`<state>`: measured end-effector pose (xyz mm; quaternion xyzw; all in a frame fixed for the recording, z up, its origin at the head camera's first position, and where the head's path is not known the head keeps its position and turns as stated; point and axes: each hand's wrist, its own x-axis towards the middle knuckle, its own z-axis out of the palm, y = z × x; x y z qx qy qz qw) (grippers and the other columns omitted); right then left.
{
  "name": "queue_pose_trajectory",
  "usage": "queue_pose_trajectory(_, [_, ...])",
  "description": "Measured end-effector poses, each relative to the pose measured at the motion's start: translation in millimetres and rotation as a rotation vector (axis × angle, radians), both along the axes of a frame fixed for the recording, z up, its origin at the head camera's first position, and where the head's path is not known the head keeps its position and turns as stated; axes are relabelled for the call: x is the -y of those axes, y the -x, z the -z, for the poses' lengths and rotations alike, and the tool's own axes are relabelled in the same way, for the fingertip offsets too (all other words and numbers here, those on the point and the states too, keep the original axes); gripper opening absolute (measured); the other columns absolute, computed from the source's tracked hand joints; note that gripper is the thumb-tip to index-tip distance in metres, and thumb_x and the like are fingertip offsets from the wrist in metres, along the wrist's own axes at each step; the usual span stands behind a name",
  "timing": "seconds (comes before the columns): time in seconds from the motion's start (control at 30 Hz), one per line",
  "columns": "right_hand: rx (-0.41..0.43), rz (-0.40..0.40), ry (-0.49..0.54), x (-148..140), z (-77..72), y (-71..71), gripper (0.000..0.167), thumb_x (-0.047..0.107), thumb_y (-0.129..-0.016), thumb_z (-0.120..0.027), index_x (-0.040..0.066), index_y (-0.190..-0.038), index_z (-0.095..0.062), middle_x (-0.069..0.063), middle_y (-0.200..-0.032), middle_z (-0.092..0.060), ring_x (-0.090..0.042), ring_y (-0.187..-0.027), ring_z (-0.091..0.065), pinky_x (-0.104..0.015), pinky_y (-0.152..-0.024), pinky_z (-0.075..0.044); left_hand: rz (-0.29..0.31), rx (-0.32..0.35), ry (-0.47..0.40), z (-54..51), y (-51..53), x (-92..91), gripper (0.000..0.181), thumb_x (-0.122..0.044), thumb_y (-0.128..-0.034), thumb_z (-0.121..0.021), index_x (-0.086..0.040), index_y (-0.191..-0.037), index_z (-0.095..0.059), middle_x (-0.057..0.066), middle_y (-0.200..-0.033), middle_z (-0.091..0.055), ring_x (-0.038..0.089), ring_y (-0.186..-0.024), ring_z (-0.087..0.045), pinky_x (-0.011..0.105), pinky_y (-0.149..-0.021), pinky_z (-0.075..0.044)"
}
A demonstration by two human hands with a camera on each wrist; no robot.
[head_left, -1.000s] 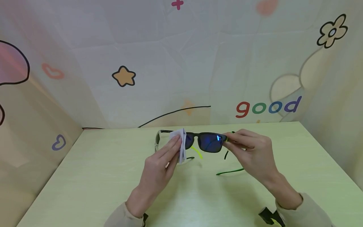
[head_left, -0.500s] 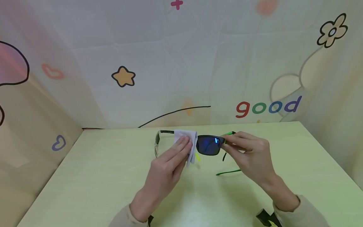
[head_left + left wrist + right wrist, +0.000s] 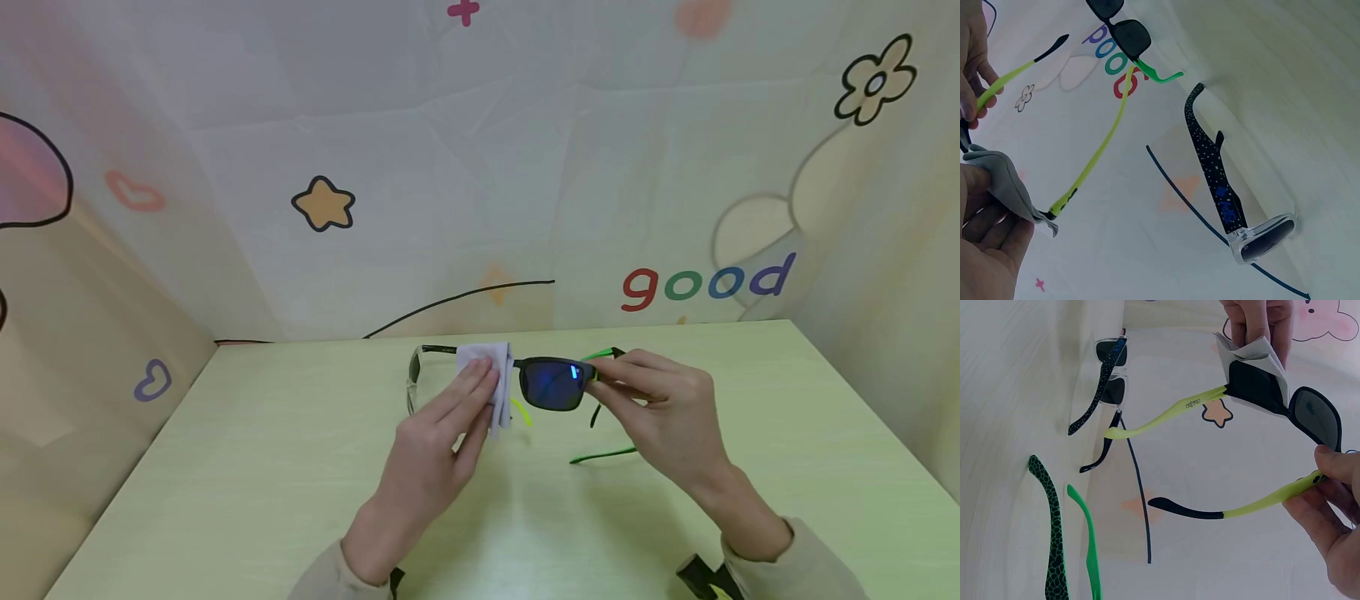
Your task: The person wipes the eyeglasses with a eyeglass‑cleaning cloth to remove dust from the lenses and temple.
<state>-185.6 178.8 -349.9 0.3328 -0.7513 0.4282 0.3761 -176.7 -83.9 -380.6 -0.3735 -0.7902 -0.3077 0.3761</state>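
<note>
Curtain (image 3: 450,183) hangs behind a pale green table (image 3: 247,467), a printed star (image 3: 323,204) on its left part. Near the table's far edge stands a pair of clear-framed sunglasses (image 3: 415,368), with speckled dark temples in the left wrist view. Next comes the left hand (image 3: 427,450), its fingers together, pinching a pale folded cloth (image 3: 502,375) against the thumb around one lens of the black sunglasses (image 3: 552,385). These are held up over the table between both hands, the other dark-blue lens bare, their yellow temples sticking out on the far side. At their right end, the right hand (image 3: 671,404) clamps thumb and fingertips on the hinge corner. Partly hidden behind that hand, green-templed sunglasses (image 3: 603,456) rest on the table. Above, the curtain bears "good" lettering (image 3: 707,283), then, farthest right, a flower print (image 3: 876,80).
</note>
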Motion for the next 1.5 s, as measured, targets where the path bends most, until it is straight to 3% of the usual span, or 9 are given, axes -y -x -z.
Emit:
queue_pose_trajectory(0.1, [0.002,0.01,-0.007,-3,-1.4,-0.5,0.035,-0.021,-0.064,-0.086,-0.003,-0.094,-0.081,-0.004,-0.08,-0.072,-0.007,-0.061,-0.058,-0.01,-0.059,-0.051,-0.004,0.035,-0.01,1.1,1.2,2.4,0.045,0.006,-0.0877,-0.077,0.007,-0.132,-0.065,0.018,-0.138,-0.061,0.027,-0.13,-0.058,0.034,-0.099,-0.051])
queue_pose_trajectory(0.23, [0.014,0.013,-0.003,-6,-2.6,-0.8,0.033,-0.019,-0.067,-0.086,-0.003,-0.095,-0.081,-0.002,-0.078,-0.071,-0.005,-0.06,-0.055,-0.011,-0.054,-0.046,-0.008,0.033,-0.033,2.7,4.5,4.6,0.045,0.006,-0.0877,-0.076,0.007,-0.132,-0.065,0.018,-0.136,-0.063,0.028,-0.127,-0.06,0.034,-0.096,-0.053])
queue_pose_trajectory(0.57, [0.012,-0.005,0.053,-7,-1.2,-0.2,0.034,-0.022,-0.065,-0.084,-0.004,-0.094,-0.081,-0.003,-0.078,-0.071,-0.005,-0.058,-0.057,-0.011,-0.055,-0.049,0.004,0.051,-0.068,3.0,8.9,7.3,0.043,0.008,-0.0877,-0.073,0.007,-0.13,-0.066,0.018,-0.133,-0.065,0.028,-0.123,-0.063,0.037,-0.095,-0.053])
queue_pose_trajectory(0.83, [0.039,-0.011,0.058,-7,-1.0,-5.0,0.034,-0.022,-0.067,-0.084,-0.003,-0.096,-0.081,-0.002,-0.08,-0.072,-0.005,-0.059,-0.055,-0.012,-0.054,-0.048,0.041,0.018,-0.077,3.7,6.6,2.1,0.045,0.009,-0.0851,-0.074,0.006,-0.13,-0.067,0.017,-0.133,-0.065,0.03,-0.121,-0.064,0.037,-0.091,-0.056])
queue_pose_trajectory(1.1, [0.039,-0.017,0.04,-5,-1.0,-6.7,0.036,-0.02,-0.067,-0.085,-0.001,-0.097,-0.081,-0.001,-0.081,-0.072,-0.006,-0.06,-0.059,-0.013,-0.059,-0.053,0.054,-0.037,-0.068,0.3,1.5,-2.5,0.044,0.011,-0.0832,-0.074,0.008,-0.127,-0.068,0.018,-0.132,-0.066,0.031,-0.123,-0.063,0.037,-0.096,-0.054])
queue_pose_trajectory(1.33, [0.004,-0.023,0.029,-2,-1.7,-9.3,0.036,-0.019,-0.065,-0.086,-0.001,-0.096,-0.081,-0.001,-0.082,-0.073,-0.006,-0.063,-0.062,-0.014,-0.065,-0.056,0.064,-0.096,-0.069,-5.8,-4.4,-5.5,0.028,-0.001,-0.0993,-0.064,0.007,-0.125,-0.07,0.018,-0.131,-0.067,0.031,-0.123,-0.064,0.039,-0.097,-0.053])
queue_pose_trajectory(1.5, [0.035,-0.041,0.022,0,-3.1,-15.5,0.037,-0.02,-0.065,-0.085,-0.001,-0.097,-0.081,-0.002,-0.085,-0.074,-0.007,-0.068,-0.067,-0.018,-0.068,-0.059,0.064,-0.122,-0.041,-10.4,-9.7,-7.6,0.027,-0.005,-0.1023,-0.06,0.006,-0.125,-0.07,0.017,-0.13,-0.067,0.03,-0.123,-0.064,0.038,-0.098,-0.054])
